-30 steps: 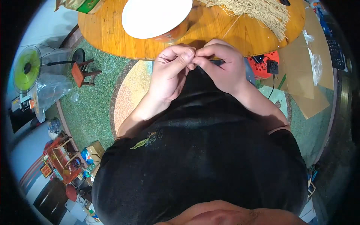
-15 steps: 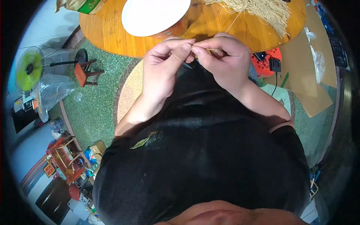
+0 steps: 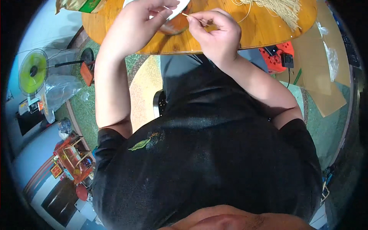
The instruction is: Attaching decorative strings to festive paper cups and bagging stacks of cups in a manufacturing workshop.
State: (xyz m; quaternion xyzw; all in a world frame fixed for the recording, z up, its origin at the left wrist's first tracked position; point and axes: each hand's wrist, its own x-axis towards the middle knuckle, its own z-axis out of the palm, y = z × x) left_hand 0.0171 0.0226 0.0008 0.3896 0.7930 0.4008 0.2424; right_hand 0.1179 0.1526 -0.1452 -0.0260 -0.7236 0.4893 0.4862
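Observation:
My right hand (image 3: pixel 216 34) is above the near edge of the wooden table, thumb and forefinger pinched on a thin tan string (image 3: pixel 185 14). The string's short end sticks out past the fingertips toward the left. My left hand (image 3: pixel 143 21) reaches over a white plate (image 3: pixel 184 6), with thumb and forefinger apart; whether anything small lies between them is too fine to make out. A bundle of tan strings (image 3: pixel 285 13) lies on the table to the right, with a loose strand curving from it toward my right hand.
The rounded wooden table (image 3: pixel 264 32) spans the top. A green and tan bag (image 3: pixel 86 4) sits at its far left. Below the right edge are a red plastic stool (image 3: pixel 281 63) with a black device and flattened cardboard (image 3: pixel 314 69). A green fan (image 3: pixel 33 71) stands left.
My hands were together at the table's near edge. They have parted: the left moved forward and left over the plate, the right forward, keeping the string pinched.

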